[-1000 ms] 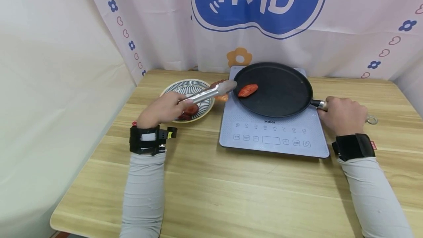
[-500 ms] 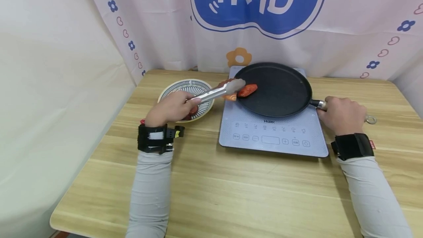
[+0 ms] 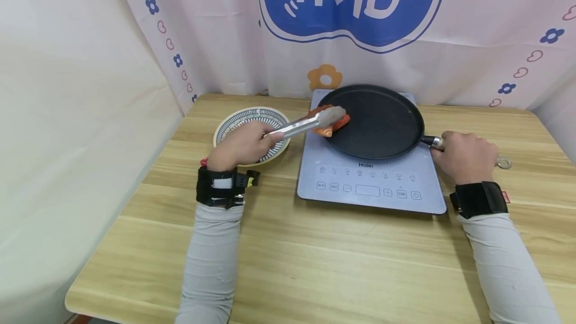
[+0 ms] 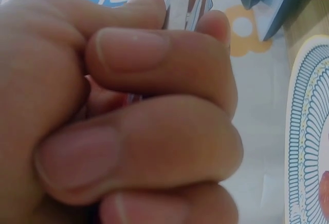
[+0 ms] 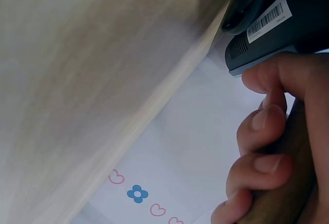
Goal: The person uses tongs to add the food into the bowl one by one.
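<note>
My left hand (image 3: 245,145) grips metal tongs (image 3: 302,126), its fingers curled round them in the left wrist view. At the tongs' tips is an orange and reddish-brown piece of food (image 3: 325,132), over the left rim of a flat black frying pan (image 3: 382,124). A red, wing-shaped piece of food (image 3: 343,122) lies in the pan, partly behind the tips. My right hand (image 3: 470,156) holds the pan's handle (image 3: 435,142), fingers wrapped round its wooden grip in the right wrist view. Beneath the left hand sits a patterned plate (image 3: 258,111), its front part covered by the hand.
The pan rests on a pale induction cooker (image 3: 333,176) with touch keys along its front. Both plate and cooker stand on a wooden table (image 3: 351,259). A printed curtain (image 3: 216,39) hangs behind the table's back edge.
My left hand has moved right with the tongs and the orange piece, from beside the pan to over its left rim, partly covering the red piece. The right hand stays on the handle.
</note>
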The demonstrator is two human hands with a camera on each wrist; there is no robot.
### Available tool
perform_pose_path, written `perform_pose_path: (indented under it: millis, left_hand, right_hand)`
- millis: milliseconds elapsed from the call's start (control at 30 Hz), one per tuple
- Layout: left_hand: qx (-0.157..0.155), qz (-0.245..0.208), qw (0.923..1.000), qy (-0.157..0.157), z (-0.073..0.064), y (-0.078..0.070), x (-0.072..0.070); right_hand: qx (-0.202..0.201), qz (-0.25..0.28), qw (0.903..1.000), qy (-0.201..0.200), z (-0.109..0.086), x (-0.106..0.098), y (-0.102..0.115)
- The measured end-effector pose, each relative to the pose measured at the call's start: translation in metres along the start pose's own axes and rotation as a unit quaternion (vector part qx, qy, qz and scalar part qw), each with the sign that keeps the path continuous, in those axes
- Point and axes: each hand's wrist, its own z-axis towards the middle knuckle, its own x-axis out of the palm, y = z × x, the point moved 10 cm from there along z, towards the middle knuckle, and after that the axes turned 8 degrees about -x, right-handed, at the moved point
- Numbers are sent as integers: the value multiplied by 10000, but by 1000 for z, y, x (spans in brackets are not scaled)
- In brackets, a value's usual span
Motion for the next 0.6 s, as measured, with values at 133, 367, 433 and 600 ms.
perform_pose_path:
  millis: [133,367,433,600]
  left_hand:
    - [-6,-5,10000,19,3,-3,3]
    - [53,83,10000,-4,6,-14,7]
    - [71,79,9999,6,7,-18,8]
    - [16,186,9998,20,10,-21,12]
  right_hand:
    - [23,-7,10000,18,0,0,0]
    - [35,6,10000,46,0,0,0]
    - [40,29,10000,60,0,0,0]
    - [48,18,10000,37,1,0,0]
